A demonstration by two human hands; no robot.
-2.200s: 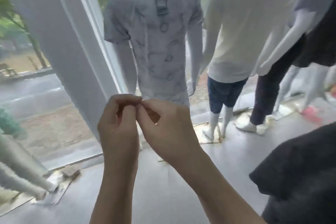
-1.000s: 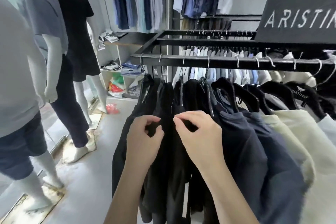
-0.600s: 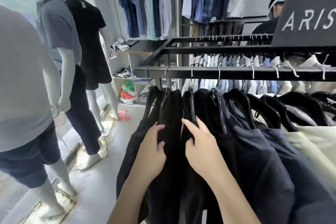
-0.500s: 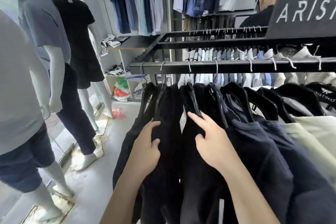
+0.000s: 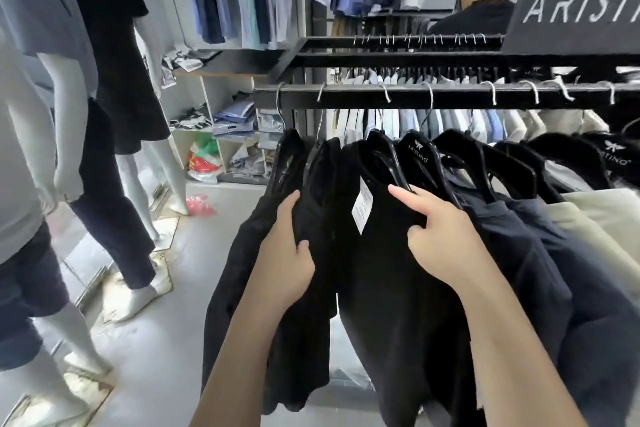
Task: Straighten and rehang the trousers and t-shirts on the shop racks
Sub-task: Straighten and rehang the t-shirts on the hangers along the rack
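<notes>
A clothes shop with a pale grey floor (image 5: 166,315). A black rail (image 5: 349,94) runs across, hung with dark and pale tops on black hangers (image 5: 388,156). The left hand (image 5: 287,253) grips the edge of a black garment (image 5: 263,288) at the rail's left end, with the fingers wrapped behind it and the thumb in front. The right hand (image 5: 440,239) bunches the next black t-shirt (image 5: 391,288), its forefinger straight and the other fingers curled into the cloth. A white tag (image 5: 362,208) hangs between the hands. Mannequins (image 5: 114,114) stand to the left, and another person (image 5: 485,0) is behind the rack beside a sign (image 5: 581,7).

The left hand (image 5: 287,253) now grips the left shirt (image 5: 273,340) and the right hand (image 5: 440,236) the next shirt (image 5: 398,315), parting them wider; a white tag (image 5: 362,208) now shows between.
</notes>
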